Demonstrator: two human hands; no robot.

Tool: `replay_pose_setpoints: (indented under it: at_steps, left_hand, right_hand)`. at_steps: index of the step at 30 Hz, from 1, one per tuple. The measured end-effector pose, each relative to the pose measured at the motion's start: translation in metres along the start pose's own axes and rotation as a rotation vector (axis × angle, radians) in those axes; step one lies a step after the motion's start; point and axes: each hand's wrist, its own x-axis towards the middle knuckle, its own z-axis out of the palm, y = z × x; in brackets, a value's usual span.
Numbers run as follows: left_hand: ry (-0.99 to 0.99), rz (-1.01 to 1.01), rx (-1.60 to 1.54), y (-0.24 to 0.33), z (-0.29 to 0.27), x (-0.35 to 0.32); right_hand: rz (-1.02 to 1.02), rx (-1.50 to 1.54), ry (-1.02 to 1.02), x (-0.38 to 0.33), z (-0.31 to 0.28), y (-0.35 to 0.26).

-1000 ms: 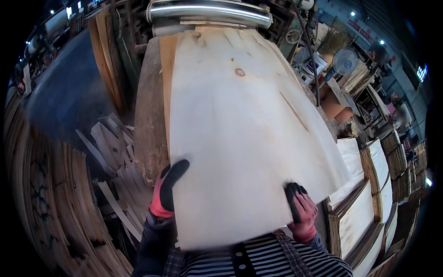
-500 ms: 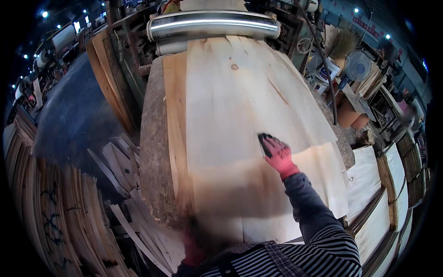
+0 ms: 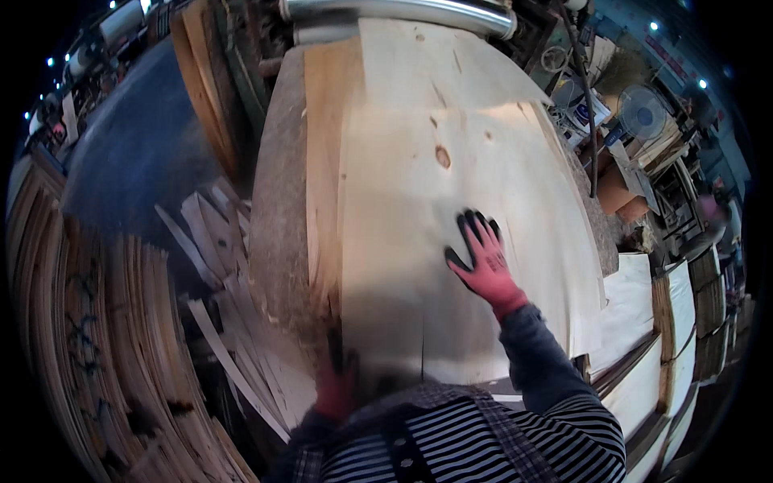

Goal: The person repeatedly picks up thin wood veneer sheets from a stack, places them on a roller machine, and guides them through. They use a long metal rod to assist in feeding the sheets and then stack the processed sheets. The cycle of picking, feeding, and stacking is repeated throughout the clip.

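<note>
My right hand (image 3: 487,266), in a pink glove with black fingertips, lies on a wide pale wood veneer sheet (image 3: 394,217) with its fingers spread. It grips nothing. My left hand (image 3: 336,382), in a similar glove, is low at the sheet's near left edge. Its black fingertips point away from me and look apart, though that hand is dark and somewhat blurred. The sheet has brown knots, and its far edge overlaps another pale veneer (image 3: 435,60) reaching the metal roller (image 3: 411,14). A yellower veneer strip (image 3: 326,153) runs along the left.
A rough brown table surface (image 3: 278,177) borders the veneers. Scrap veneer strips (image 3: 233,298) and a stack of veneers (image 3: 105,338) lie to the left. White-topped stacks (image 3: 628,310), a fan (image 3: 642,111) and a slanting pole (image 3: 593,137) are on the right. A person (image 3: 707,225) is at far right.
The view has tipped down, so the roller sits higher. A knotted veneer now shows under my right hand, whose fingers have spread. My left hand shows more clearly.
</note>
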Motion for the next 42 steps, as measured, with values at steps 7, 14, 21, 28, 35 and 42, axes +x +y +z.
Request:
replay_pose_setpoints:
  at_steps: [7,14,21,28,35,42]
  left_hand:
    - [-0.633,0.042,-0.804,0.042,-0.024,0.034]
    - [-0.782,0.066,-0.889,0.143,-0.093,-0.042]
    - [-0.08,0.463,-0.662,0.046,-0.108,-0.027]
    - [0.114,0.722,-0.601,0.02,-0.042,0.064]
    - [0.086,0.391,0.294,-0.096,0.065,0.046]
    - [-0.146,-0.083,-0.079,-0.017,0.03,0.028]
  right_hand:
    - [0.059,-0.106,-0.411,-0.223,-0.033,-0.034]
    - [0.174,0.121,0.271,-0.229,-0.13,-0.086]
    - [-0.003,-0.182,0.089,-0.19,-0.155,-0.125]
    - [-0.005,-0.122,0.016,-0.095,-0.101,-0.061]
    - [0.014,-0.041,0.074,0.03,-0.025,0.001]
    - [0.086,0.01,0.201,0.152,0.053,0.068]
